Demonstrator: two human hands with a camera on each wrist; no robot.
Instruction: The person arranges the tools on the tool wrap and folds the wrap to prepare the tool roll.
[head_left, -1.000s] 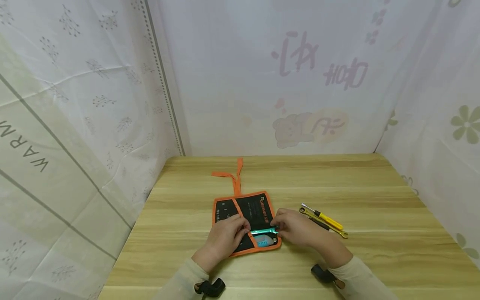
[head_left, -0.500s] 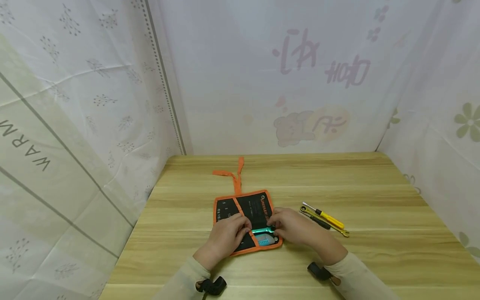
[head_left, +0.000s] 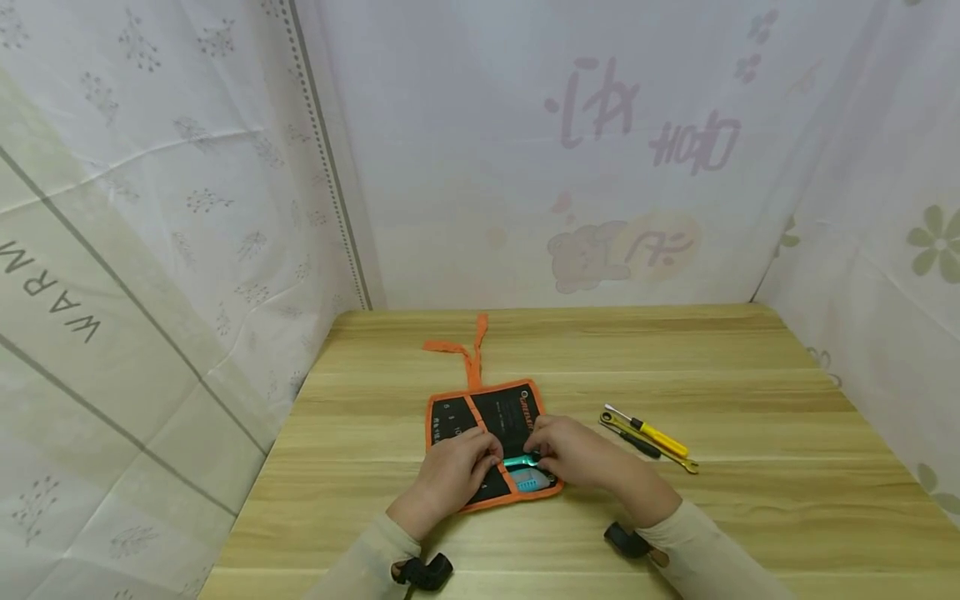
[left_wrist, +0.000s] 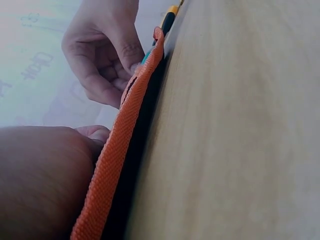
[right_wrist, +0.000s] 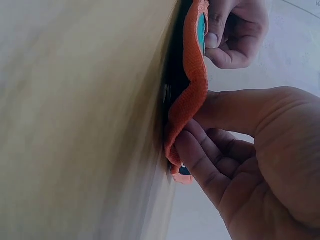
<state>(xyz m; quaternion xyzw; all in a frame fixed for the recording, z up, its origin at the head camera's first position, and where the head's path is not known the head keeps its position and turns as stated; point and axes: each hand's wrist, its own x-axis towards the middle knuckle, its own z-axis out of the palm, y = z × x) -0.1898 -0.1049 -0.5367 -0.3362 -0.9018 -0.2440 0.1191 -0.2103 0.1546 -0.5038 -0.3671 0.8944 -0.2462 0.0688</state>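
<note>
A black tool pouch (head_left: 508, 421) with orange edging lies spread on the table. My left hand (head_left: 453, 468) pinches the orange trim of its pocket between thumb and fingers. A shiny teal wrench (head_left: 517, 462) runs into that pocket, its shaft partly hidden by the fabric. My right hand (head_left: 573, 450) pinches the wrench's outer end, which the fingers largely cover. Beside the wrench, a light-blue utility knife (head_left: 529, 479) sits in the pocket near the pouch's front edge. In the right wrist view, the right hand's fingers (right_wrist: 200, 160) are curled close over the pouch's orange edge.
To the right lie a yellow-handled screwdriver (head_left: 662, 437), a gold ratchet wrench (head_left: 678, 458) and a black-handled screwdriver (head_left: 642, 446), close together. Orange tie straps (head_left: 474, 358) stretch from the pouch toward the back of the wooden table (head_left: 360, 467). Printed curtains hang around the table.
My right hand has moved left toward the pocket, and the teal wrench has slid deeper in, with less of it showing. The left hand has stayed at the pocket's trim.
</note>
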